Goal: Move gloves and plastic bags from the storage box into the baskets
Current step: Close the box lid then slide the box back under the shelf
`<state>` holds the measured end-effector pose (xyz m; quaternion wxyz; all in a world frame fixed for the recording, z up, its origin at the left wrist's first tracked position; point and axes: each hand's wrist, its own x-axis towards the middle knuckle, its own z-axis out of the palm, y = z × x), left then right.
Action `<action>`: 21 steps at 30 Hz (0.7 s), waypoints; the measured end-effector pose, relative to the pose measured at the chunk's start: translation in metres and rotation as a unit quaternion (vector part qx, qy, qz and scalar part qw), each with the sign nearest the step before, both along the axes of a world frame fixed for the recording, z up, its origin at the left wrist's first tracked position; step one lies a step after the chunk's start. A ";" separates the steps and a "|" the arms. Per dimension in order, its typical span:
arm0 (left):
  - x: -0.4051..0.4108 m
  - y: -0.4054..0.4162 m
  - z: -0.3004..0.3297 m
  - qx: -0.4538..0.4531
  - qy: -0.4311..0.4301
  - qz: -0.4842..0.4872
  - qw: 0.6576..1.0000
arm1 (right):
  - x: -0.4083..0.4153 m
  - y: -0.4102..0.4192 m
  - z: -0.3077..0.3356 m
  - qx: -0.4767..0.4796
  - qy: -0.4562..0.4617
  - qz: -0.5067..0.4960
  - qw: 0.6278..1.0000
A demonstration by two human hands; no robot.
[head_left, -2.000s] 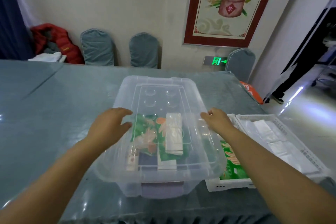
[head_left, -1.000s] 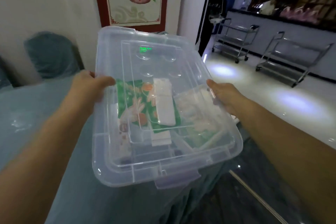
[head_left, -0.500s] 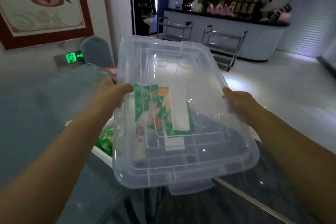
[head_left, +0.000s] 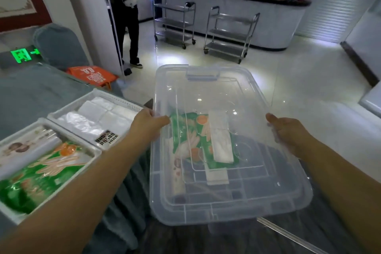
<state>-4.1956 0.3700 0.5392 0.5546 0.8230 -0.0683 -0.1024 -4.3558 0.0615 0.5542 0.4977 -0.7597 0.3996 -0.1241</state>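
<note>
Table (head_left: pixel 41 86) with grey-blue cloth at left, two white baskets (head_left: pixel 97 97) on it: near one has green packs, far one clear bags. Glossy floor, two steel carts (head_left: pixel 231 33), counter behind. Box (head_left: pixel 226 150) lidded, held in the air right of the table. Left hand (head_left: pixel 147 125) and right hand (head_left: pixel 288 130) each curl round a long edge. Box contents blurred through the lid: green pack (head_left: pixel 193 140), white strip.

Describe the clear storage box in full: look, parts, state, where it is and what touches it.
The storage box is clear, rectangular plastic with rounded corners, a ribbed lid in place and a latch tab at its far end. It is held in the air beside the table, tilted slightly. The left hand grips its left rim, the right hand its right rim. Green printed packets and white folded items show through.
</note>
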 end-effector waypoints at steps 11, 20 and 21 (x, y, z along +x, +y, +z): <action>0.143 -0.140 -0.054 0.053 0.038 -0.025 0.998 | 0.126 -0.130 -0.040 -0.016 0.065 -0.017 0.998; 0.293 -0.244 -0.061 0.084 0.077 -0.049 0.992 | 0.268 -0.232 -0.051 -0.016 0.088 -0.032 0.996; 0.308 -0.255 -0.062 0.089 0.080 -0.054 0.991 | 0.283 -0.245 -0.052 -0.016 0.089 -0.027 0.996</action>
